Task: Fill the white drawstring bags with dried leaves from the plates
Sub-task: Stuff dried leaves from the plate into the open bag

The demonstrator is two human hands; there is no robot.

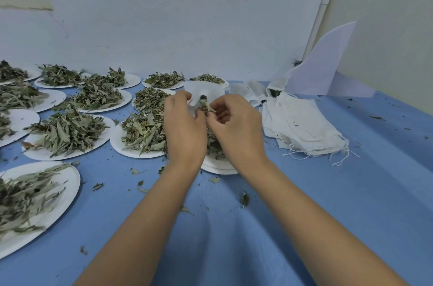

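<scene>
My left hand [185, 126] grips a white drawstring bag [199, 91] mid-table, and my right hand [236, 124] pinches dried leaves [206, 105] at its mouth. Leaf-heaped plates [131, 152] crowd the left of the blue-covered table [328, 192]. Empty bags [304, 126] lie toward the right edge, below the pale wall [187, 16].

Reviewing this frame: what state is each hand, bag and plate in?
held bag: mouth open, leaves at it
left hand: grips the bag's mouth
right hand: pinches dried leaves at that mouth
spare bags: stacked flat, strings loose
plates on the left: heaped with leaves
plate under the hands: atop other plates, leaves on it
</scene>
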